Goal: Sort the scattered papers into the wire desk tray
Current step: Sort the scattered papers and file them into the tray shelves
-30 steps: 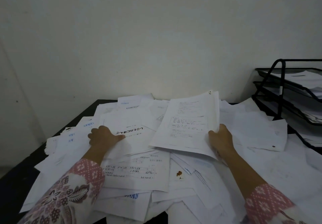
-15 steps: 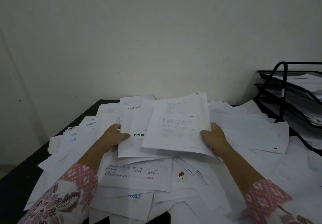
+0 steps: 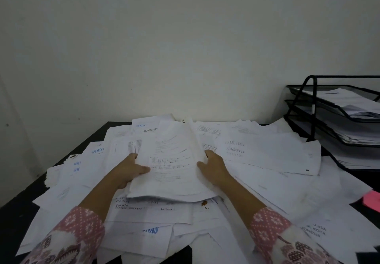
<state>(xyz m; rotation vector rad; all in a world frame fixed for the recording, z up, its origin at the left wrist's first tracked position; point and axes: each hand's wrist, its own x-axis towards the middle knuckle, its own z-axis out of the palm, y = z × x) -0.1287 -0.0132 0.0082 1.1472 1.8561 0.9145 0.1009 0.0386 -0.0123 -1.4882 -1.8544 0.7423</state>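
Both hands grip one small sheaf of papers [image 3: 172, 161] by its side edges, lifted a little above the heap of loose sheets [image 3: 267, 161] that covers the dark worktop [image 3: 18, 206]. The left hand [image 3: 128, 171] has its thumb laid across the top face of the sheaf and its fingers [image 3: 121, 185] curled under the left edge; the right hand [image 3: 213, 167] clamps the right edge, thumb on top, with its fingers tucked beneath, where the view hides them. Between the two sets of fingers the top page shows lines of print, too blurred to read. Just below the fingers, toward the person, lies a sheet with a brown stain [image 3: 204, 203] and another with blue lettering [image 3: 150, 230]. Well to the right of the right fingers, at the far corner of the worktop, stands the black wire desk tray [image 3: 312, 107], tiered, with papers already lying in what looks like three levels, though the lowest is partly cut off. A pink slip [image 3: 372, 200] sits at the right edge, well apart from the fingers. Patterned pink sleeves [image 3: 269, 228] cover both forearms.
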